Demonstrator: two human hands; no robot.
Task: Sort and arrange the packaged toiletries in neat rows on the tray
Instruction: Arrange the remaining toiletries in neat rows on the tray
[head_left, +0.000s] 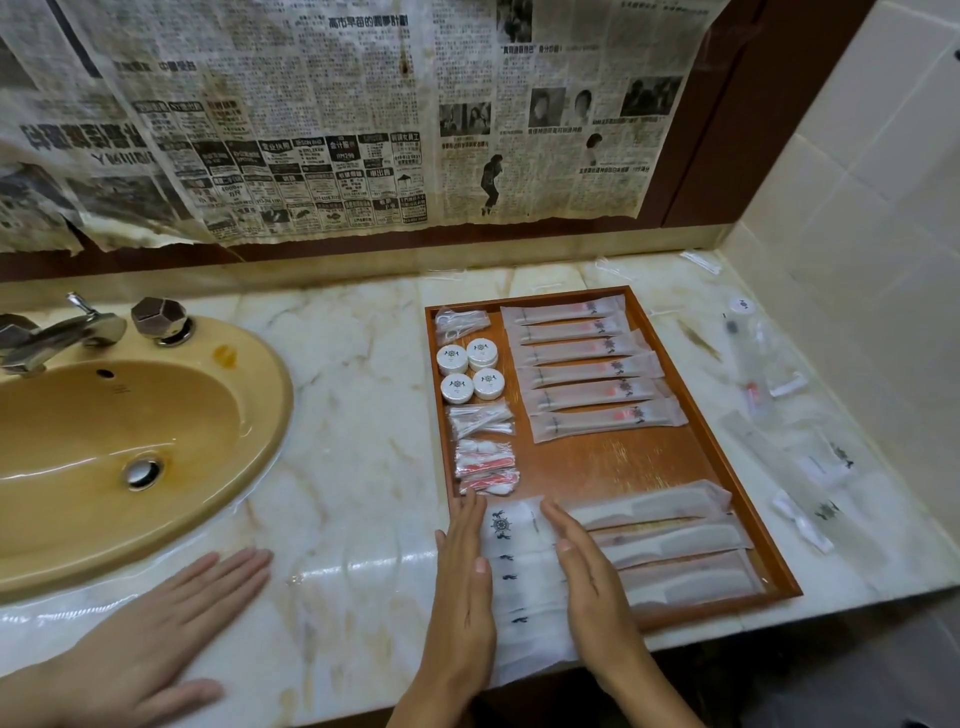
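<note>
Evidently the step in hand is squaring up one stack. The straight fingers (470, 514) of the left hand (462, 587) press against one long side of an overlapping run of flat white packets printed with a dark emblem (519, 571). The right hand (592, 587) presses the other side the same way. Both hands are flat and gripping nothing.

That run sits at the 7 o'clock corner of the rectangular brown wooden tray (727, 431), and its near end spills past the tray's edge toward 6 o'clock. Next, I judge, it must be slid up toward 12 o'clock until it lies wholly inside, parallel with the translucent comb packets (675, 540) just beside it at 3 o'clock.

Elsewhere on the tray the rows look tidy:
- frosted toothbrush sleeves (587, 374) at 1 o'clock
- four round white wrapped soaps (470, 371) at 11 o'clock
- clear bags of cotton buds (480, 421) below the soaps

Several clear packets (800, 467) lie loose on the marble surface (353, 415) at 3 o'clock, probably not yet sorted.

A third hand (156, 649) rests flat at 8 o'clock; I cannot tell whose it is.
</note>
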